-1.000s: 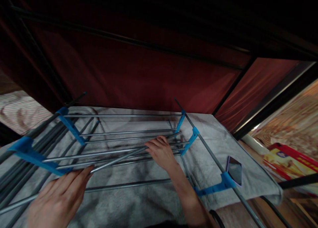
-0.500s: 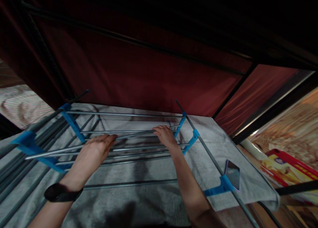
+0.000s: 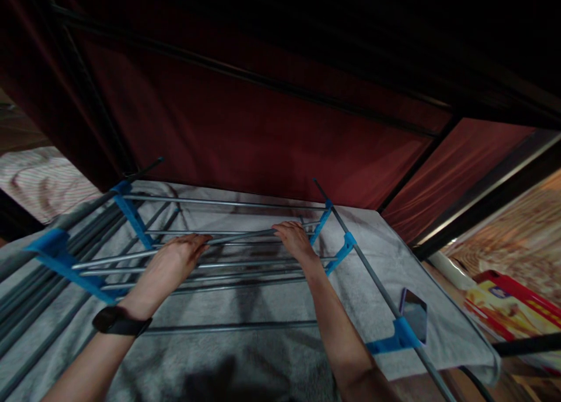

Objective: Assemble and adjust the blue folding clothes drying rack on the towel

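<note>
My left hand [image 3: 177,264] and my right hand [image 3: 294,238] are both closed on one grey metal tube [image 3: 241,236], palms down and a short way apart. The tube slants over a rack frame of metal tubes and blue plastic brackets lying on a grey blanket. Its free left end is by the left blue bracket [image 3: 72,262]; whether it touches cannot be made out. Beyond my right hand, its other end is near the right blue bracket [image 3: 339,253]. A dark watch is on my left wrist.
Several loose-looking tubes [image 3: 26,308] lie at the left. A phone [image 3: 414,314] rests on the grey blanket [image 3: 372,256] at the right, beside a long side tube. A red and yellow box [image 3: 508,302] stands farther right. A dark red curtain [image 3: 245,139] hangs behind the rack.
The tube's left end has shifted right, from past the left bracket to near it. Both hands keep their hold, and the left hand has moved slightly right. The view has shifted a little.
</note>
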Demonstrator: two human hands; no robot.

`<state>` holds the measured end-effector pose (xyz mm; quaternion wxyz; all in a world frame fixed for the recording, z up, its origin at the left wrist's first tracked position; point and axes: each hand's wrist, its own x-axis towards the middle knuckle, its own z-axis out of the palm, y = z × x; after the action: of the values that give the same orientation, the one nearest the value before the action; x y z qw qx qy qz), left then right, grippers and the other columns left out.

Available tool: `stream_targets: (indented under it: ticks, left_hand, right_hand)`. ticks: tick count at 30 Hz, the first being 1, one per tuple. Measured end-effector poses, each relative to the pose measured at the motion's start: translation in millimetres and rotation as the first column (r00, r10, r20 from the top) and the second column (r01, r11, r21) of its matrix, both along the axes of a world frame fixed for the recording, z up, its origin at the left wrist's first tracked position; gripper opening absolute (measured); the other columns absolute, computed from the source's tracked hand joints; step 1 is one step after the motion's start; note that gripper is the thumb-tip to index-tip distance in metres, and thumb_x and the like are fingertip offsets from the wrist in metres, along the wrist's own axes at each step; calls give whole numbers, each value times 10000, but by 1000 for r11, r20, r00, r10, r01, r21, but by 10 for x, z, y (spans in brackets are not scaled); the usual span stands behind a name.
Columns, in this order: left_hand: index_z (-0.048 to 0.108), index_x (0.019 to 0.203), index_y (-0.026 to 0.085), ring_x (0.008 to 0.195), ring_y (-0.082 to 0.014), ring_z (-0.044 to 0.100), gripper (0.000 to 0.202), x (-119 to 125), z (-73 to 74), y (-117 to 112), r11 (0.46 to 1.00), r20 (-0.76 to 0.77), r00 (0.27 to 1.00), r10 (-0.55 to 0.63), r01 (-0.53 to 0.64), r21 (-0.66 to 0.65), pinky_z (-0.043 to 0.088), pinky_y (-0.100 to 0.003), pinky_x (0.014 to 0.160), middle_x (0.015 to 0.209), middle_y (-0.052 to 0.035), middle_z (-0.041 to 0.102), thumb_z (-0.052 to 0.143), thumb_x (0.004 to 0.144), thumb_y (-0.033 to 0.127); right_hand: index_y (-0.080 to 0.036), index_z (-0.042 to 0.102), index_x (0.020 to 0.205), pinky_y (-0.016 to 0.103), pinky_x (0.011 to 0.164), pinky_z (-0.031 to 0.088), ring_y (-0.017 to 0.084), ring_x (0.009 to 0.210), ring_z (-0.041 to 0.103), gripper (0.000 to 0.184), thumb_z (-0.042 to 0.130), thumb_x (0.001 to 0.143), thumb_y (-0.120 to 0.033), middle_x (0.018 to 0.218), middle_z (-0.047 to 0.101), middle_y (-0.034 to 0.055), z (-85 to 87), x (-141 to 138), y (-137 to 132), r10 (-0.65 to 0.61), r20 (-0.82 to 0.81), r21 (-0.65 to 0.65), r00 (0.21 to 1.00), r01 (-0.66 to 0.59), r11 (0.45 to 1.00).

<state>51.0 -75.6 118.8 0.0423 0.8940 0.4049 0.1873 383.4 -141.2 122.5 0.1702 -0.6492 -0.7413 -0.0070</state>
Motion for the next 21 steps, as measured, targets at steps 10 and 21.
stream_targets:
  ticks: [10,21]
  left_hand:
    - [673,1139,171,970,-269,706,359,98,174,198,996,-71,995,-63,67,58,512,-381,904,1051,-128,730,340,1018,228]
    - [672,1062,184,946,-221,707,237,229,311,362,998,-234,972,-21,36,61,496,-334,883,1000,-95,725,463,973,119]
  right_hand:
    - [-206,643,1358,353,1071,434,212,1207,617,352,548,1019,-225,1254,713,79,4,-170,175,92,15,-4,996,-92,996]
    - [-214,624,1393,341,1023,516,220,1192,672,404,476,1018,-177,1316,701,100,-148,-215,607,281,-20,-75,959,-282,956]
